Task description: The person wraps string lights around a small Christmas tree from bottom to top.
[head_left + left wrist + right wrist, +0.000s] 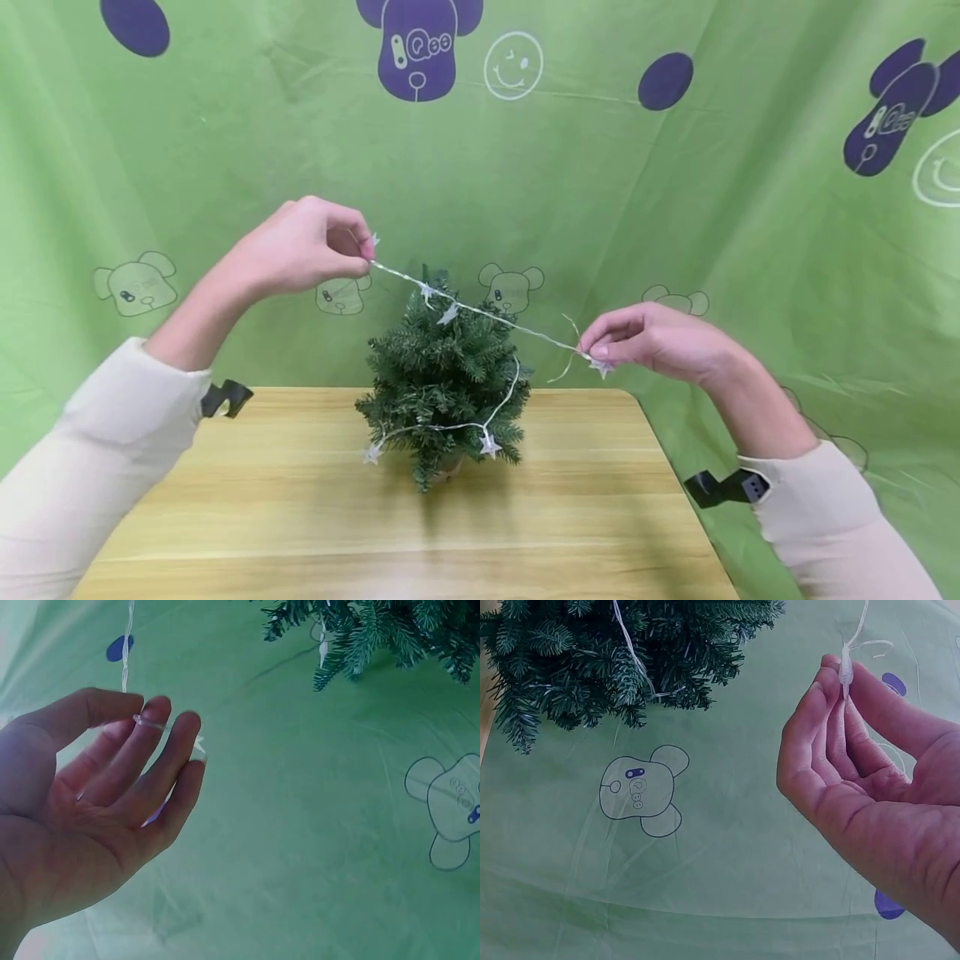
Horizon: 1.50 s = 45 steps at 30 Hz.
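A string of star lights (517,325) runs taut between both hands, slanting down to the right in front of the top of a small green Christmas tree (442,358). My left hand (307,242) pinches the string between thumb and fingertips, higher up, with a star just past the fingers. Lower on the right, my right hand (660,342) pinches it beside a clear star (602,367); a loose wire end sticks out there. More of the string loops over the tree's lower branches, with one star (490,444) at its right and another star (372,452) at its left.
The tree stands on a light wooden table (300,517), its base mostly hidden by branches. Behind the table hangs a green backdrop cloth (225,150) printed with cartoon heads and purple shapes. Black camera mounts sit at both wrists.
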Each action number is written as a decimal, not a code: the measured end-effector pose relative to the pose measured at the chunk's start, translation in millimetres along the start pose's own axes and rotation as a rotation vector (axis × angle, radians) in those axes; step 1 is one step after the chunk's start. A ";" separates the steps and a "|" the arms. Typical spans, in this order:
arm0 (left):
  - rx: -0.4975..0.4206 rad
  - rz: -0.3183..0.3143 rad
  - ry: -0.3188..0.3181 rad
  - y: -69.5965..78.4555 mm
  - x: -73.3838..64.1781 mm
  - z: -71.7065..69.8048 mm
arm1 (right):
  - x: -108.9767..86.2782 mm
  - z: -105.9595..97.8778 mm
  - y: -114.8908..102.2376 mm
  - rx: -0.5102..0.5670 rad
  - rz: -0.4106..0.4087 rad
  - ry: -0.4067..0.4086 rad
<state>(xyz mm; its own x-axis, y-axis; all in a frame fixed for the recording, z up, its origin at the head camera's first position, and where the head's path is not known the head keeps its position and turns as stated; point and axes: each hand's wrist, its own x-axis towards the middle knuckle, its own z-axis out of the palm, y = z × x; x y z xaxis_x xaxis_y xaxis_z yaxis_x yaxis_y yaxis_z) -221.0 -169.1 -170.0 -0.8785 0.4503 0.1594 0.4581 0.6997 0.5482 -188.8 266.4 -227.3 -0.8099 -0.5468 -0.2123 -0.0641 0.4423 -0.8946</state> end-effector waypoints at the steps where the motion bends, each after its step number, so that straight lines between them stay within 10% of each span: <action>1: 0.007 0.009 -0.017 -0.4 -4.1 -0.7 | 0.0 0.5 0.4 -0.003 -0.005 -0.008; 14: 0.073 0.067 -0.221 -23.4 -43.4 31.5 | 4.1 9.9 8.6 -0.059 -0.004 -0.106; 30: -0.017 0.142 -0.385 -39.1 -53.6 91.8 | -4.9 3.7 18.0 -0.058 -0.014 -0.154; 37: -0.048 0.146 -0.365 -35.4 -48.7 93.6 | -17.8 -5.3 13.2 -0.052 -0.036 -0.098; 45: -0.042 0.043 -0.180 -34.6 -40.9 93.7 | -27.4 -11.4 7.6 -0.042 -0.026 0.032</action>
<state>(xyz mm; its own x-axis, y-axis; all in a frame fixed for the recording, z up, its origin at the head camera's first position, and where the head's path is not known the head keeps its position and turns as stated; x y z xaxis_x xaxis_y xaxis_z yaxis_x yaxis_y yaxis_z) -188.2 -159.7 -272.4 -0.8181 0.5740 0.0364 0.4858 0.6557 0.5781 -173.7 292.9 -223.9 -0.8259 -0.5357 -0.1758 -0.1094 0.4582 -0.8821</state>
